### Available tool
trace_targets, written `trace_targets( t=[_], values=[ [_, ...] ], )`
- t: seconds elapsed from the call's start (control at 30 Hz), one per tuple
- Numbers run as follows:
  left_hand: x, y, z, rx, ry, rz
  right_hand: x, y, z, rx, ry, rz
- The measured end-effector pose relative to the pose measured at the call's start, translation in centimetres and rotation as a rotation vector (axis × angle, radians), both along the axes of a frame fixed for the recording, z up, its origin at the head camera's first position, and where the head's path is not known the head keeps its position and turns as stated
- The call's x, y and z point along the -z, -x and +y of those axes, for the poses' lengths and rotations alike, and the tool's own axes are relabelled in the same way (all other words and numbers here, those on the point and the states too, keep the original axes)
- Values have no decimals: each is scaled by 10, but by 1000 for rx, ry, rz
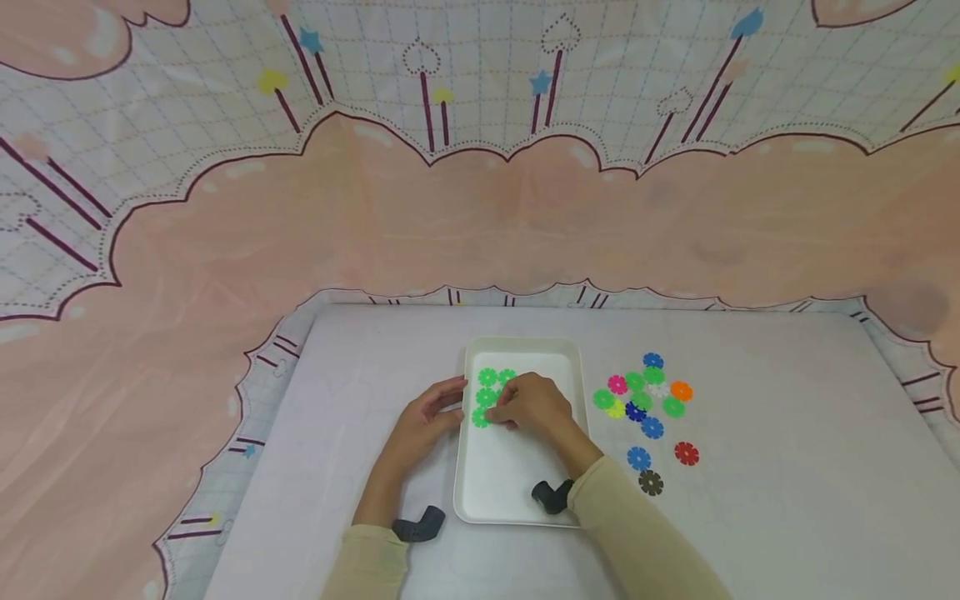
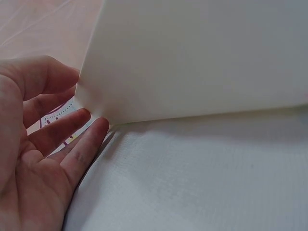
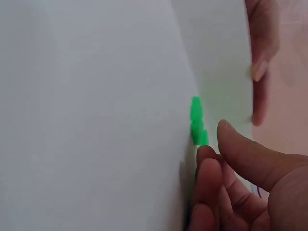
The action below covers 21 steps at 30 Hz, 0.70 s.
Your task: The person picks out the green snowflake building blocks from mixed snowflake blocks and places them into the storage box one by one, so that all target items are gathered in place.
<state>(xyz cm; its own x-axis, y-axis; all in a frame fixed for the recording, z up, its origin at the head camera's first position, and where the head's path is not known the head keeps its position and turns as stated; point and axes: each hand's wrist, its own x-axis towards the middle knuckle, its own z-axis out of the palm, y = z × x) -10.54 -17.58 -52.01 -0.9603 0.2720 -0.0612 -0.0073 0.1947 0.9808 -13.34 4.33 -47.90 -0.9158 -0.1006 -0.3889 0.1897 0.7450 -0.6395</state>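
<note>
A white rectangular tray (image 1: pixel 517 479) lies on the table. Flat green notched plastic discs (image 1: pixel 487 377) sit in rows in its upper left part, some hidden behind the right hand. My right hand (image 1: pixel 534 406) reaches over the tray, its thumb and fingertips right at the lowest green disc (image 1: pixel 480 417). Close up in the right wrist view, the green discs (image 3: pixel 196 120) show edge-on beside the fingertips, and the thumb stands slightly apart with nothing seen between. At the tray's left side, my left hand (image 1: pixel 422 422) rests its relaxed fingertips against the outer wall (image 2: pixel 159 62).
Right of the tray lies a loose scatter of notched discs: green (image 1: pixel 674 407), blue (image 1: pixel 652 427), orange (image 1: pixel 681 391), red (image 1: pixel 686 453), dark brown (image 1: pixel 651 482) and others. Some overlap. A patterned cloth (image 1: pixel 525 225) hangs behind the white tabletop (image 1: pixel 787 450).
</note>
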Motion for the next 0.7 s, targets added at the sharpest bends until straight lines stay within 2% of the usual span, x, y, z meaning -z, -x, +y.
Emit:
trace_targets(
  t=[0.13,0.23,0.5,0.7],
  values=[
    [0,0,0,3,-6,3,-4,1,7,-15,144,-4],
    [-1,0,0,-2,-6,-2,-10,1,15,-5,208,-14],
    [0,-2,0,-21,4,-28,-35,-2,45,51,223,-7],
    [1,0,0,-28,7,-33,-47,-3,74,79,264,-7]
  ],
)
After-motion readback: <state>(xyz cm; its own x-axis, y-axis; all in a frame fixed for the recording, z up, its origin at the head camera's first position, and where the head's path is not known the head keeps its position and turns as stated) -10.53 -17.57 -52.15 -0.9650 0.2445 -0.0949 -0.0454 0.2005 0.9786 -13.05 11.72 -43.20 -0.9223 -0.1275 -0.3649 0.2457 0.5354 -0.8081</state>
